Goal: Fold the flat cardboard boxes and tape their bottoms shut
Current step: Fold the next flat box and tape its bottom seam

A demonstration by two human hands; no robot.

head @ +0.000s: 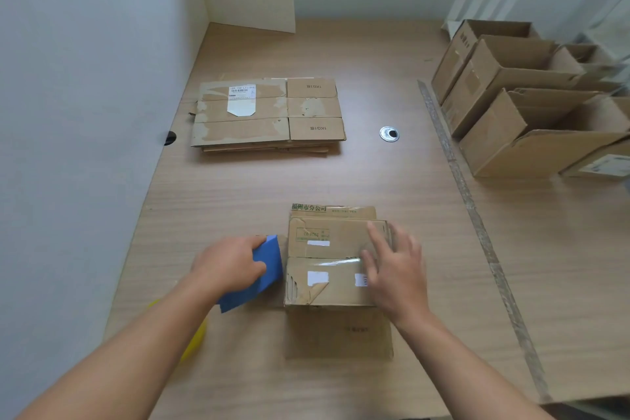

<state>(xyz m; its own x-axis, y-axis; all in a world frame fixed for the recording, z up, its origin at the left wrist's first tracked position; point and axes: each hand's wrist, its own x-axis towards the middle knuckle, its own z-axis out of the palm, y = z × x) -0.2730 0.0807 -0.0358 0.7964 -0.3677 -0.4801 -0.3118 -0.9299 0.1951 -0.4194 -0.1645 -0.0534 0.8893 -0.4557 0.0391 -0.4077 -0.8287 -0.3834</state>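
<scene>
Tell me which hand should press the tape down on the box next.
Likely the right hand: its open fingers lie on the box by the tape; the left hand grips the blue dispenser.

Desk: pale wood-grain top, matt, smooth. Box, near-middle: brown cardboard, matt, scuffed, top layer torn, white paper label scraps. Clear tape on its seam: glossy, with a glare streak. Blue tool: matt, plastic-looking. Flat boxes, toward far-left corner: cardboard with peeled pale patches, white paper label. Grommet: shiny metal ring. Tape strip near right edge: worn, patchy.
</scene>
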